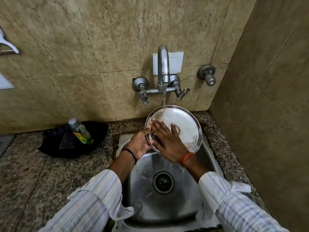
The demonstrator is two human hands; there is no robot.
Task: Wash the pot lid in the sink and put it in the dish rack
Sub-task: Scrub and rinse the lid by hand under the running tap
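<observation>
A round steel pot lid [185,126] is held tilted over the back of the steel sink [192,198], its soapy inner face turned toward me. Water runs from the wall tap [163,64] onto the lid's upper left part. My left hand [139,144] grips the lid's left rim, thumb on the front. My right hand [167,139] lies flat on the lid's face with fingers spread, rubbing near the left side. No dish rack is in view.
A black tray [55,148] holding a dish-soap bottle [81,131] and a dark scrubber sits on the granite counter [33,181] left of the sink. Tap handles [182,94] stick out below the spout. A tiled wall closes the right side.
</observation>
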